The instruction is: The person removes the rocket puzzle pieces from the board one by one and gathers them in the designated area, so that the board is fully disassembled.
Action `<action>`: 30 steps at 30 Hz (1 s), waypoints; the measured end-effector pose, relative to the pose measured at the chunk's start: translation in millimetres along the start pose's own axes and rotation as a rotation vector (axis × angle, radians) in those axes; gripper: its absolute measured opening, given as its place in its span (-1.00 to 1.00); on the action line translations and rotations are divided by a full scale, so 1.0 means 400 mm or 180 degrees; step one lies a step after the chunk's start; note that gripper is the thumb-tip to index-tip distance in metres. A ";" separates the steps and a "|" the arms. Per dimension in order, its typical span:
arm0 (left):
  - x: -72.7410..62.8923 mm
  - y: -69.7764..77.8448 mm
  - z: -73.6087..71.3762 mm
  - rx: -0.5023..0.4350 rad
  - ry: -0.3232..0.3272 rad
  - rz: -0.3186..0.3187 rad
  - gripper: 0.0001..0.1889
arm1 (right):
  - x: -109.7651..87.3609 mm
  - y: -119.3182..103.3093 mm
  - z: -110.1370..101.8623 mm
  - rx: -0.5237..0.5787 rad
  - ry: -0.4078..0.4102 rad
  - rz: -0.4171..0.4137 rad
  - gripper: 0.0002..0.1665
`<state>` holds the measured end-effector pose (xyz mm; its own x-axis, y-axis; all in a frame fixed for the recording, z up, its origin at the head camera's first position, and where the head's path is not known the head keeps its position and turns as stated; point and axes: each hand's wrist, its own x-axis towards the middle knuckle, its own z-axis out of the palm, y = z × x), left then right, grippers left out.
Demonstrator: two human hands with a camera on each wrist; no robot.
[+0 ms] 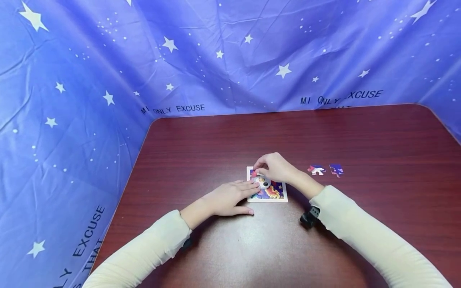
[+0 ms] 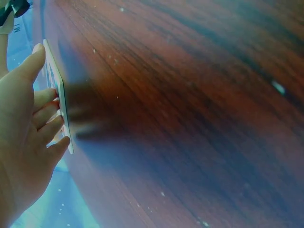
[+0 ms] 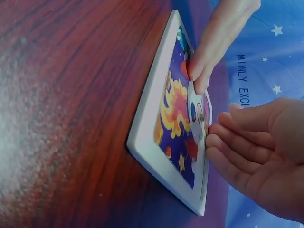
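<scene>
A small jigsaw puzzle in a white frame point(image 3: 164, 164) lies on the table, its picture showing a white figure, yellow-orange flame shapes and stars on dark blue. My left hand point(image 1: 232, 197) reaches over its left side, fingers extended and fingertips resting on the picture, thumb spread toward me. At the puzzle's far edge is my right hand point(image 1: 276, 167), its bent fingertips touching the surface. In the right wrist view no piece shows between the right thumb and fingers point(image 3: 228, 142). Part of the picture is hidden under both hands.
Two loose jigsaw pieces, one blue and white point(image 1: 317, 170) and one mostly blue point(image 1: 336, 170), lie right of the puzzle. A dark red wooden table point(image 1: 201, 148) bears everything. Behind it and on the left hangs a blue star-patterned cloth point(image 1: 230, 72).
</scene>
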<state>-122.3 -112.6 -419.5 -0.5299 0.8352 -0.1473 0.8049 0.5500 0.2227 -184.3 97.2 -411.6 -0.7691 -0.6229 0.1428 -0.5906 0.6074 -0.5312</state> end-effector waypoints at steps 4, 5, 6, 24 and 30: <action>0.000 0.001 -0.002 -0.0006 0.0023 0.0009 -0.27 | 0.008 -0.008 0.007 -0.0160 -0.0091 0.0060 -0.89; 0.001 0.001 -0.003 -0.0001 0.0029 0.0013 -0.27 | 0.010 -0.011 0.008 -0.0201 -0.0098 0.0071 -0.89; 0.002 0.001 -0.004 0.0004 0.0036 0.0013 -0.27 | 0.010 -0.014 0.009 -0.0234 -0.0107 0.0078 -0.88; 0.005 -0.002 -0.003 -0.0030 0.0029 -0.0035 -0.27 | 0.017 -0.043 0.020 -0.0480 -0.0108 0.0003 -0.91; 0.001 0.001 -0.004 0.0004 0.0006 -0.0040 -0.26 | 0.019 -0.041 0.024 -0.0447 -0.0074 0.0056 -0.90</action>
<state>-122.6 -111.9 -418.0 -0.5405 0.8281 -0.1484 0.7984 0.5605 0.2198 -178.0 77.7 -409.9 -0.7747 -0.6220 0.1142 -0.6068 0.6802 -0.4112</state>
